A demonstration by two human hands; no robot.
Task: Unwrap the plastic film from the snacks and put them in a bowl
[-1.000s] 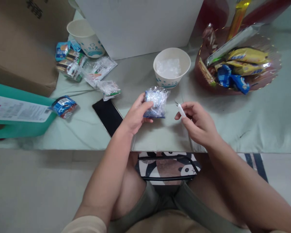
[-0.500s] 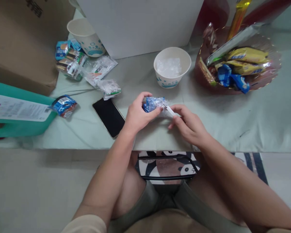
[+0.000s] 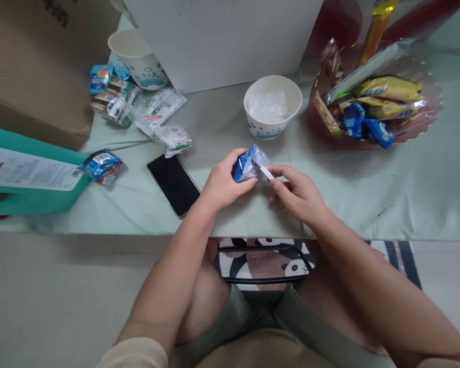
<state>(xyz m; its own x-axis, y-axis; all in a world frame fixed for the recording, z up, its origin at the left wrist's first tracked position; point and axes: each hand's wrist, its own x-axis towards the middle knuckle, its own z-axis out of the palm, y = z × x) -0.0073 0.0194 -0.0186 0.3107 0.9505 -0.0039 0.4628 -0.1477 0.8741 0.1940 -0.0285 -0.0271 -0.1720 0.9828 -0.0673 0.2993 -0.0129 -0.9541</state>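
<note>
My left hand (image 3: 228, 181) grips a small blue package in bubble wrap (image 3: 246, 166) between thumb and fingers, just above the table. In my right hand (image 3: 297, 191) is a slim white utility knife (image 3: 266, 173), pinched between thumb and fingers. Its dark tip meets the clear wrap on the package's right side; whether it has cut in, I cannot tell. Behind the hands stands a paper cup (image 3: 272, 128) with crumpled clear plastic (image 3: 267, 106) inside. A black phone (image 3: 174, 185) lies flat to the left of my left hand.
A pink glass bowl (image 3: 410, 135) of wrapped snacks stands at the right. On the left are snack packets (image 3: 172, 139), a blue packet (image 3: 103, 166), a second paper cup (image 3: 141, 64), a green folder (image 3: 67, 197) and a cardboard box (image 3: 34, 66). A white panel (image 3: 230, 41) stands behind.
The blue package has turned in my left hand and tilted up, showing more of its blue side. The knife tip has shifted slightly with it.
</note>
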